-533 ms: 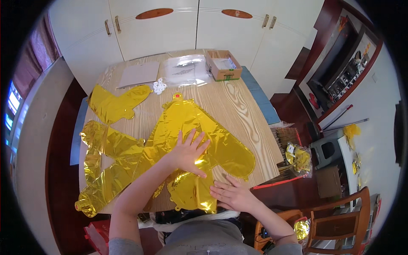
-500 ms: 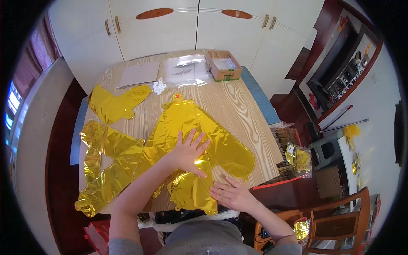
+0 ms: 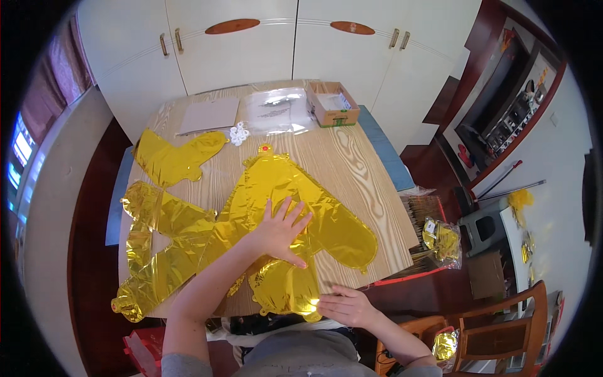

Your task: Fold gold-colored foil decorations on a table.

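Note:
A large flat gold foil balloon [image 3: 342, 232] lies spread over the wood-grain table [image 3: 342, 154], with a small red spot on its tab at the far end. My left hand [image 3: 280, 234] presses on its middle, palm down with fingers spread. At the table's near edge my right hand [image 3: 345, 306] rests beside the balloon's near lobe, fingers stretched out and their tips touching its edge. Joined or overlapping on the left is more gold foil [image 3: 151, 276], creased, with a gap through it. Another gold foil piece [image 3: 179, 157] lies at the far left.
Along the table's far side are a grey board [image 3: 210, 115], white looped pieces [image 3: 239, 133], a clear plastic bag [image 3: 279, 112] and an open cardboard box [image 3: 333, 107]. White cabinets [image 3: 251, 53] stand behind. A wooden chair [image 3: 496, 333] is at right.
My right hand has slid toward me and slightly right along the balloon's near lobe. My left hand stays pressed on the middle. The whole view has shifted slightly.

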{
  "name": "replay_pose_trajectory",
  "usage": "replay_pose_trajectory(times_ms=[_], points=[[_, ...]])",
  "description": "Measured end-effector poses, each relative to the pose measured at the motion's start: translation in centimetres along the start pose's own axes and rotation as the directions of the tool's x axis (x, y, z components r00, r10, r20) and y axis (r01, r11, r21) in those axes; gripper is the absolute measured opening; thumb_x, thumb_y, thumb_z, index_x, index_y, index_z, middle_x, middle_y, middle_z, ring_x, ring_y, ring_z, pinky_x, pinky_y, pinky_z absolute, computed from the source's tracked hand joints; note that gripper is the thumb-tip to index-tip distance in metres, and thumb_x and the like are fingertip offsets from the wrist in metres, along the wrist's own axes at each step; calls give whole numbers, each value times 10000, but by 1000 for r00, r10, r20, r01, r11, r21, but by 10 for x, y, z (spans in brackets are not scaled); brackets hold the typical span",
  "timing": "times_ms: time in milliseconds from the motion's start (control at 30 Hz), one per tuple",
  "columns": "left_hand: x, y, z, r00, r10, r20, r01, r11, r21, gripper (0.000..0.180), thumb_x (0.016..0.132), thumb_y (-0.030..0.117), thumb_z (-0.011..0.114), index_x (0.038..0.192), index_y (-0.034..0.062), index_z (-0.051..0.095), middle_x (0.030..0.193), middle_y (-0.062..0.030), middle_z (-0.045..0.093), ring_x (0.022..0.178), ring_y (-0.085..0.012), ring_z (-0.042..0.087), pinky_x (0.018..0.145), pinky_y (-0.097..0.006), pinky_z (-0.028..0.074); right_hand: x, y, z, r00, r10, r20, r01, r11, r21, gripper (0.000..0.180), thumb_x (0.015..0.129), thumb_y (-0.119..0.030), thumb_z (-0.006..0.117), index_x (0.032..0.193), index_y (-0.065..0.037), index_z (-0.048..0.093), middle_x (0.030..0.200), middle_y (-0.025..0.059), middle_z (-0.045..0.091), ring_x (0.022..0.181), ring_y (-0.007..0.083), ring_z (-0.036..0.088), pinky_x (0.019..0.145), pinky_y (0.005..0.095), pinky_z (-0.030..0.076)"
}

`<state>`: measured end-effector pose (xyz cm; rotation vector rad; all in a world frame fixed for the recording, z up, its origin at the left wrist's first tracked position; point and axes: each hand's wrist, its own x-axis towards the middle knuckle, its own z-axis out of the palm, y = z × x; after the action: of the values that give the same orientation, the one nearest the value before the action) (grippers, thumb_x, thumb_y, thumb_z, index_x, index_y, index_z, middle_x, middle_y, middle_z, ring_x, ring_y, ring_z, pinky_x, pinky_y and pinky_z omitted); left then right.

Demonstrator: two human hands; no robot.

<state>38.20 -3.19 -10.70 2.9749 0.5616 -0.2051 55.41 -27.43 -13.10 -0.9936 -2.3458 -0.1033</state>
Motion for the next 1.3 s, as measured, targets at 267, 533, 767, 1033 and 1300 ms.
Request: replay_pose_trajectory(times_ms=[267,533,767,1033,1300], points=[[-1,1,-1,1000,-12,7,12,1000,-7,1290,594,897,533,1526,85,162,1572,-239,105,1442,-471,48,1070,-727,33,39,25,-38,938,346,-26,-338,928,157,277,702,-238,776,896,-67,675,955,77,686,933,270,655,873,421,497],[-2,4,-3,998,-33,44,33,999,-1,1294,594,888,548,1540,117,117,1585,-212,79,1449,-458,26,1074,-722,11,37,118,-38,564,825,-16,-780,527,-338,612,777,-355,743,1245,-47,497,1182,202,562,966,349,610,871,452,486],[-1,4,-5,998,-37,56,37,999,-4,1288,601,893,534,1541,120,113,1589,-206,68,1452,-450,19,1077,-719,4,33,133,-31,420,904,84,-898,427,-102,375,853,-315,666,1129,-77,579,1041,176,673,949,359,653,805,456,512],[-2,2,-2,997,-54,53,55,998,-17,1295,595,897,534,1540,116,118,1590,-204,62,1453,-449,7,1078,-717,-2,41,121,-34,402,913,64,-907,407,-111,250,875,-267,636,1024,-68,614,914,154,700,859,359,669,742,463,524],[1,-2,-8,997,-71,30,72,997,-13,1281,607,887,543,1530,89,151,1579,-229,87,1451,-451,34,1088,-704,44,34,120,-34,412,911,-17,-910,410,-65,245,860,-263,659,1032,-91,631,915,149,697,834,362,670,710,458,523]])
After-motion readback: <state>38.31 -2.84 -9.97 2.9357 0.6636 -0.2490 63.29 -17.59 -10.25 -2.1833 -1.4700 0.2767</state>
